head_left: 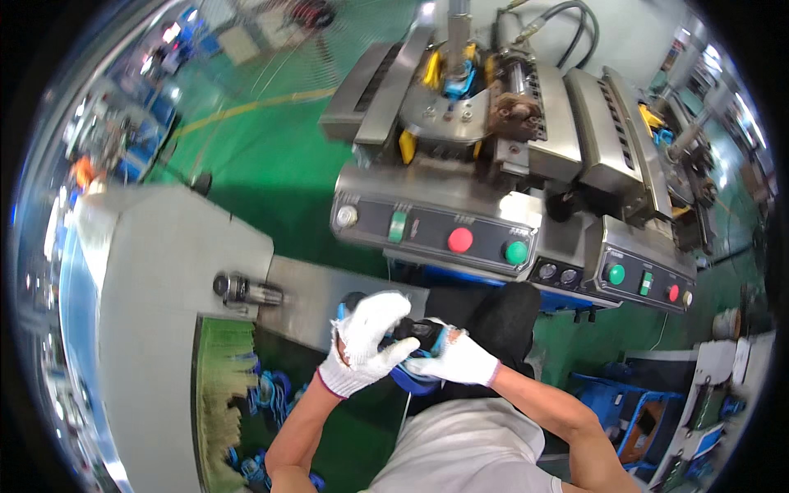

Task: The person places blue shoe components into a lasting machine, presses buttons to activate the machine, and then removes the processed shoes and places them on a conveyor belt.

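In front of my lap I hold a small black-and-blue part [422, 331], whose exact kind I cannot make out. My left hand [368, 341], in a white knit glove, closes on its left side with the thumb pointing to the right. My right hand [467, 360], gloved alike, grips its right side with the fingers curled in. Below the part a curved blue piece [413, 380] shows between the hands; whether it is joined to the part is hidden. Another bit of black and blue shows behind my left fingers.
Ahead stands a metal machine [431, 193] with a button panel [460, 239]; a similar machine [641, 267] is to its right. On the left are a grey cabinet [164, 263], a metal ledge [308, 287] with a black-and-silver cylinder [246, 290], and several blue parts [275, 394] lower down.
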A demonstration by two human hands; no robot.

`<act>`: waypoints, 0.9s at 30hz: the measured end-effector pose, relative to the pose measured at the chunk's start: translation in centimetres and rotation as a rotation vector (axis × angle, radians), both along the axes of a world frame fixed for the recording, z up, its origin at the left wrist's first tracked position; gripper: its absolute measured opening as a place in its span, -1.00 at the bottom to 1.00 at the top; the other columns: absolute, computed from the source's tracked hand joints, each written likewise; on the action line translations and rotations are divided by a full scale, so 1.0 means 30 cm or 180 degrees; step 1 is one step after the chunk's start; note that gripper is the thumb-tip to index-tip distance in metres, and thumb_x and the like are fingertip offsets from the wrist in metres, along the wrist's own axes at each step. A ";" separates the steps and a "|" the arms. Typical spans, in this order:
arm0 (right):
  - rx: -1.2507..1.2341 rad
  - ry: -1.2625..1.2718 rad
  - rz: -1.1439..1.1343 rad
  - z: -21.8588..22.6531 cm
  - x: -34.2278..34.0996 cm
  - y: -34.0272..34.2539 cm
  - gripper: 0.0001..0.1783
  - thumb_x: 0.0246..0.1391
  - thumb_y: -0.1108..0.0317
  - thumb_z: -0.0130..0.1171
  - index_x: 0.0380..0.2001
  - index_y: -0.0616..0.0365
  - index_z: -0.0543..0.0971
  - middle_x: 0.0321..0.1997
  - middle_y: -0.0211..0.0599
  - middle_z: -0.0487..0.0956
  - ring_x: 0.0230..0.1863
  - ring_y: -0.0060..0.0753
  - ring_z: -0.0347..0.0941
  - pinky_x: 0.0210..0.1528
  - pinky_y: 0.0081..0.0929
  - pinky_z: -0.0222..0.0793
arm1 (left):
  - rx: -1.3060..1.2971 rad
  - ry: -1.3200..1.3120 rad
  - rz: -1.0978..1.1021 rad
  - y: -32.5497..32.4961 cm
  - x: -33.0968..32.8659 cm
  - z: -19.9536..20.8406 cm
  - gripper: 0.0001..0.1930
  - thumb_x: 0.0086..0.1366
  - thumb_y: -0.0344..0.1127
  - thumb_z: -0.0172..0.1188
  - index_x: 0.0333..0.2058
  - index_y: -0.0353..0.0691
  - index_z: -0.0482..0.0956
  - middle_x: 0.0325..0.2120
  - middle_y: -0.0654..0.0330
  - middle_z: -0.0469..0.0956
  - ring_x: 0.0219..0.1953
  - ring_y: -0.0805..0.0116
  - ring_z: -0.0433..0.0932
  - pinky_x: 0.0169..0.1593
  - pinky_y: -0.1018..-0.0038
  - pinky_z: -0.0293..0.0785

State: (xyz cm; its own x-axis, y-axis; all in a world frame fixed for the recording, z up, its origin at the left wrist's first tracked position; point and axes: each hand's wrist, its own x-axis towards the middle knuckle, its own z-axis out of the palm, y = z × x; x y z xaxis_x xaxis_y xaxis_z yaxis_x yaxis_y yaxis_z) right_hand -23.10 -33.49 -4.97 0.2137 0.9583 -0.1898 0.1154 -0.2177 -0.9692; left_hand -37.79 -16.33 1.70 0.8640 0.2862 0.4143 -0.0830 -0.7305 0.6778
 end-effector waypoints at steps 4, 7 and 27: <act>0.0234 0.1948 -0.1222 0.142 0.149 -0.277 -0.24 0.09 0.37 0.49 0.36 0.22 0.46 0.25 -0.35 0.58 0.16 -0.50 0.46 0.27 -0.43 0.41 | 0.0864 -0.0603 0.0149 0.144 0.407 0.206 -0.52 0.25 -0.34 0.43 0.13 -0.33 0.57 0.10 -0.10 0.58 0.14 -0.11 0.58 0.25 0.11 0.49; 0.0674 0.2387 -0.2293 0.116 0.168 -0.470 -0.14 -0.03 0.61 0.45 0.39 0.23 0.41 0.26 -0.26 0.58 0.19 -0.38 0.52 0.23 -0.34 0.49 | 0.0941 -0.0524 0.0222 0.241 0.707 0.225 -0.51 0.34 -0.43 0.32 0.23 -0.29 0.48 0.11 -0.03 0.53 0.06 0.16 0.60 0.12 0.32 0.58; 0.1612 0.3554 -0.3580 0.031 0.153 -0.660 0.14 -0.14 0.42 0.56 0.50 0.23 0.18 0.32 0.05 0.51 0.22 0.18 0.56 0.20 0.09 0.61 | 0.1835 0.1731 0.1449 0.707 1.644 0.102 -0.15 0.10 0.19 0.36 0.14 -0.42 0.39 0.04 -0.37 0.59 0.10 -0.27 0.60 0.18 0.09 0.52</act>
State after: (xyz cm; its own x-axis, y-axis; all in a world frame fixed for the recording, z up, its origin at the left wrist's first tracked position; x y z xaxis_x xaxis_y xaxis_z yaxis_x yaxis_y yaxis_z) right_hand -18.50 -53.28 -4.05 0.7767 0.4381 -0.4526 -0.6237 0.6354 -0.4553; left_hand 11.54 4.86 4.77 0.8363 0.5220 0.1677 0.5201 -0.8521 0.0591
